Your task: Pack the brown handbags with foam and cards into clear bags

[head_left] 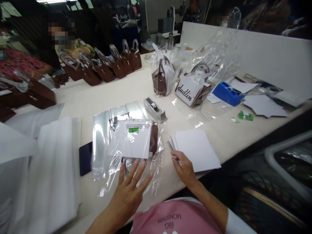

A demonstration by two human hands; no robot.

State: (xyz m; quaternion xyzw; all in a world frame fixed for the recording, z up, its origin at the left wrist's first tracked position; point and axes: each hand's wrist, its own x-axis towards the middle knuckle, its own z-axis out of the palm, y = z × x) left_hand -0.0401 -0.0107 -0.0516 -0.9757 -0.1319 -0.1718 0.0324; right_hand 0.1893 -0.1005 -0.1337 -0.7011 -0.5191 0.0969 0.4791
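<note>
My left hand [130, 188] lies flat with fingers spread on the near end of a clear plastic bag [131, 146]. The bag holds a brown item and a white card with a green sticker [133, 130]. My right hand [183, 166] rests at the near left corner of a stack of white cards [198, 148], fingers curled and pinching the edge of the top card. Under the bag lies a pile of empty clear bags [104, 130].
A clear tape dispenser [155, 109] sits behind the bag, a blue one [227, 93] at right. Bagged brown handbags [163, 76] and a "dudlin" card [187, 91] stand beyond. A dark phone [85, 158] and white foam sheets [48, 182] lie left. Other people sit at far left.
</note>
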